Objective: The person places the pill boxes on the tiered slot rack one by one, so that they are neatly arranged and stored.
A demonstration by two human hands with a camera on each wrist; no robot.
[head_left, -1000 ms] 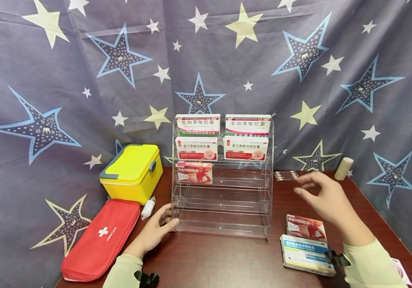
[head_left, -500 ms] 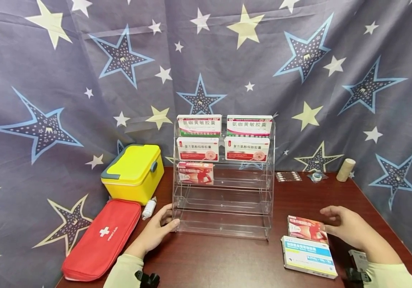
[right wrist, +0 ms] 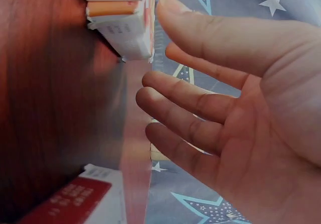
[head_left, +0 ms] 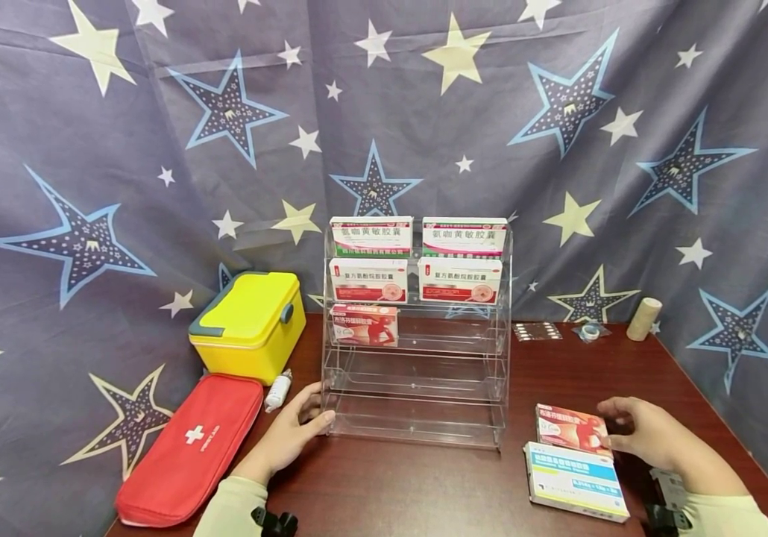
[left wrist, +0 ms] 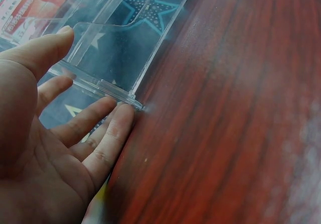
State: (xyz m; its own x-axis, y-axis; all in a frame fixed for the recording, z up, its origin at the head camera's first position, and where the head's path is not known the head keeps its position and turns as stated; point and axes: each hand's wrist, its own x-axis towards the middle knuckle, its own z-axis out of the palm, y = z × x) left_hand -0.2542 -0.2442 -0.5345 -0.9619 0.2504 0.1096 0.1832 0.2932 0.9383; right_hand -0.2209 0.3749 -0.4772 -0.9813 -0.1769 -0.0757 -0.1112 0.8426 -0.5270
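In the head view a clear acrylic display rack (head_left: 414,429) holds white medicine boxes on its top two tiers and one red medicine box (head_left: 365,327) on the third. My left hand (head_left: 293,432) rests at the rack's lower left corner, thumb toward the front; the left wrist view has its fingertips (left wrist: 120,114) at the base corner, fingers loosely extended. On the right, my right hand (head_left: 649,440) is at the right end of another red medicine box (head_left: 568,430). Its fingers are spread beside the box ends in the right wrist view. A blue-and-white medicine box (head_left: 576,481) lies just in front.
A yellow box (head_left: 246,321), a red first aid pouch (head_left: 189,447) and a small white roll (head_left: 278,390) lie left of the rack. Back right are a blister pack (head_left: 537,331), a tape roll (head_left: 589,332) and a tan bandage roll (head_left: 643,319). Another box (head_left: 669,488) sits partly under the right wrist.
My right hand has come down from near the blister pack to the right end of the red box on the table. The left hand stays at the rack's corner.
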